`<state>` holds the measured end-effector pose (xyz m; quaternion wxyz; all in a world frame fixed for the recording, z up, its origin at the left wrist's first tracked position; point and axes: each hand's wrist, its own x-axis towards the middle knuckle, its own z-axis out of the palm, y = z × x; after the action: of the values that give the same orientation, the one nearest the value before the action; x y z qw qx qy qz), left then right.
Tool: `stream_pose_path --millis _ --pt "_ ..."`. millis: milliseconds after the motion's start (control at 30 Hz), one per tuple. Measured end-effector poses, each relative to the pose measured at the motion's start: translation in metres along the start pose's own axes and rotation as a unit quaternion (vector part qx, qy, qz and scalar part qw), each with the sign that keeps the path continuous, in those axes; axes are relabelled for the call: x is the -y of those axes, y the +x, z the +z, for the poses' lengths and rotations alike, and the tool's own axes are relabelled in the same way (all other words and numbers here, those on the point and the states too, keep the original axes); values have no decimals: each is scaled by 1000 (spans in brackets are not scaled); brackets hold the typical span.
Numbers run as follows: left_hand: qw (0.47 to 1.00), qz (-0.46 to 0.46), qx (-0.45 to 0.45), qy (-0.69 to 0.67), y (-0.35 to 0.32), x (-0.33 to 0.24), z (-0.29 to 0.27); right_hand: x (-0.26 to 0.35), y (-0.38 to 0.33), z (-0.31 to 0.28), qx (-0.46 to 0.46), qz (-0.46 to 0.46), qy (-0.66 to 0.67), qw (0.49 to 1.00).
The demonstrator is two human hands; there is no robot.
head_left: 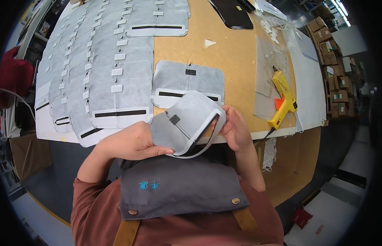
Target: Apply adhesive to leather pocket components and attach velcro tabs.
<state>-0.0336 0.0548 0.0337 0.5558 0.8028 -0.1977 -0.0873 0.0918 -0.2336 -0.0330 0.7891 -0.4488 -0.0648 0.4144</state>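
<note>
A grey fabric pad (182, 115) with rounded corners is held up at the table's front edge, tilted. It carries a small dark patch with a thin line running from it, and a black strip along its pale border. That border bows outward, leaving a gap. My left hand (135, 141) is closed on the pad's lower left, thumb on top. My right hand (236, 127) pinches its right edge, some fingers partly hidden behind the border. Just beyond, a similar grey pad (166, 74) with a dark patch lies flat on the table.
Overlapping rows of grey pads (135, 78) with white tabs cover the table's left side. A yellow glue gun (284, 98) lies at right, its cord over the edge. Farther back are a glossy black item (232, 14) and clear plastic wrap (281, 30). An open cardboard box (297, 164) stands below.
</note>
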Motion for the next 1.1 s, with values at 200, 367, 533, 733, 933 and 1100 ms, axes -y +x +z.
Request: stream_pose_path --millis 200,367,533,733,933,1100 --pt "997 6 61 51 -4 6 -12 14 7 18 -91 45 -91 991" --pt "946 -269 -166 -73 6 22 -18 14 16 26 -179 -90 -259 945" --pt "912 -309 -235 132 29 36 -23 15 35 14 -206 -68 -452 865" --pt "897 -306 -221 229 28 31 -12 21 37 17 -197 -60 -549 810" --pt "890 -286 -216 281 23 39 -3 28 37 18 -166 -56 -616 768" --pt "880 -284 -265 272 30 32 -17 33 37 24 -246 -73 -671 696"
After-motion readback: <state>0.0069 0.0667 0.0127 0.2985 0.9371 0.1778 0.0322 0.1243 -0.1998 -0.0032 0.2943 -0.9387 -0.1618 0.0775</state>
